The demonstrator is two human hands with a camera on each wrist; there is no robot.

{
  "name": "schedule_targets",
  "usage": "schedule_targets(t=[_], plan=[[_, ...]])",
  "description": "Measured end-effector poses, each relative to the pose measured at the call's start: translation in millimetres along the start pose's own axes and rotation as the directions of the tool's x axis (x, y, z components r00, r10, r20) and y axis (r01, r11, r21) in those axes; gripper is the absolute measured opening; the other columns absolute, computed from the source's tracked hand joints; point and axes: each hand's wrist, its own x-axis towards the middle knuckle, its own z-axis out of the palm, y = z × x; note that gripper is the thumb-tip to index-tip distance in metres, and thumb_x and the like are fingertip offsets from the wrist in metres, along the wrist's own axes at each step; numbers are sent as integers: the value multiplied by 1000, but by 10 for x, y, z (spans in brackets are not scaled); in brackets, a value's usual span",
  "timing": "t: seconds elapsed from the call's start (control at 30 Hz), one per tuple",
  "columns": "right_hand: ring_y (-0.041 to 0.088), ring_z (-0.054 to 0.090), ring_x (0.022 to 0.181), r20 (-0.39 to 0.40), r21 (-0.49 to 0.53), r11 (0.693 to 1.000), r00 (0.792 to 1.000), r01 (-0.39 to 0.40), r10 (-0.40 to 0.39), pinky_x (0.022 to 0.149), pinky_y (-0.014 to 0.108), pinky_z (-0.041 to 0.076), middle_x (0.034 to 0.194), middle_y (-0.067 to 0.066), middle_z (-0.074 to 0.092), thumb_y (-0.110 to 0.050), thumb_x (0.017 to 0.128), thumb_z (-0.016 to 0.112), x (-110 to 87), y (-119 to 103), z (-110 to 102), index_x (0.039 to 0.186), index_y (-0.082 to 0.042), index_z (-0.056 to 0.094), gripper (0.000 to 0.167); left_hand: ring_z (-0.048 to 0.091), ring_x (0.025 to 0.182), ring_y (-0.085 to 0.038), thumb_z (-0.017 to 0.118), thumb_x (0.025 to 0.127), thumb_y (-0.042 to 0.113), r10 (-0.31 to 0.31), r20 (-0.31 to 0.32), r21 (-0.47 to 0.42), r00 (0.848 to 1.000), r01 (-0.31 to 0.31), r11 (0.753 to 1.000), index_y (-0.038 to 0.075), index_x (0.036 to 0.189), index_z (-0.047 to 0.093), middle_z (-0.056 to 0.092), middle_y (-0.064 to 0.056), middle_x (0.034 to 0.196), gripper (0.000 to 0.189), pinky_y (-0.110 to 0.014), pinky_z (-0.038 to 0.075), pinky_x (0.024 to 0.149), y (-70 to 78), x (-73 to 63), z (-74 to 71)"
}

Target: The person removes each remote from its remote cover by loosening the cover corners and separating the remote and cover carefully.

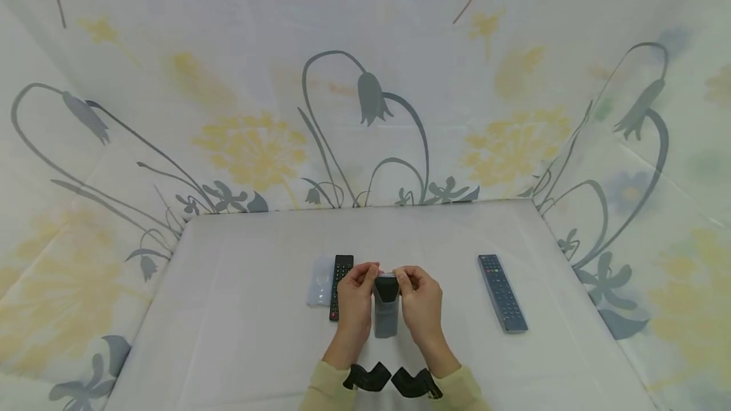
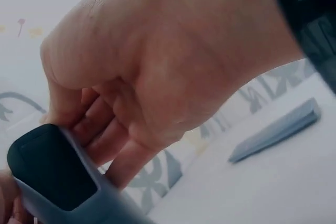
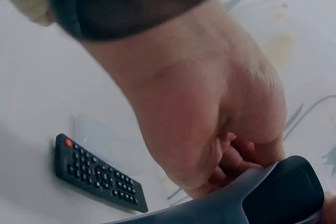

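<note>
Between both hands is a slim black handset [image 1: 387, 288], probably a remote control, partly inside a greyish translucent sleeve [image 1: 386, 323]. Its rounded black end is bare in the left wrist view, while the sleeve [image 2: 92, 203] wraps the part below. My left hand [image 1: 355, 293] pinches the far end's left edge with thumb and fingers. On the opposite edge, my right hand [image 1: 421, 300] pinches the same end. The fingertips are partly hidden behind it. Just left of my left hand lies a black remote control [image 3: 100, 174] with a red button.
A clear flat plastic cover [image 1: 320, 281] lies beside the black remote, partly beneath or against it; I cannot tell which. To the right, a remote [image 1: 502, 293] in a bluish translucent cover lies on the white table [image 1: 240, 335]. Flower-printed cloth [image 1: 365, 163] surrounds the table.
</note>
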Motion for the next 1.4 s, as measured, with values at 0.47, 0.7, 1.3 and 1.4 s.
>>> schedule_targets(t=[0.47, 0.7, 1.3, 1.4], plan=[[19, 69, 89, 94, 85, 996, 995, -35, 27, 76, 28, 56, 98, 10, 72, -12, 96, 68, -16, 95, -48, 108, 1, 70, 17, 60, 90, -13, 64, 99, 27, -202, 217, 194, 955, 160, 968, -1, 105, 72, 68, 3, 88, 30, -35, 44, 88, 161, -23, -296], [19, 69, 97, 213, 187, 963, 965, -192, 151, 85, 33, 55, 109, 13, 71, -20, 94, 71, -17, 131, -171, 117, 3, 68, 32, 58, 87, -14, 66, 98, 26, -229, 251, 225, 941, 173, 959, 1, 105, 72, 66, 5, 85, 26, -34, 43, 84, 218, -9, -377], [18, 60, 90, 248, 260, 894, 920, -365, 303, 88, 44, 53, 90, 5, 65, -10, 96, 66, 35, -1, -198, 97, 7, 69, 18, 59, 87, -14, 63, 99, 21, -212, 107, 219, 971, 185, 958, -2, 109, 68, 65, 2, 87, 26, -36, 47, 84, 239, -164, -228], [18, 57, 89, 220, 262, 890, 922, -372, 320, 85, 41, 54, 89, 5, 63, -9, 97, 64, 16, -31, -181, 98, 7, 68, 16, 57, 88, -15, 63, 100, 23, -176, 46, 238, 983, 160, 958, -2, 108, 68, 64, 0, 90, 27, -34, 46, 81, 227, -221, -158]])
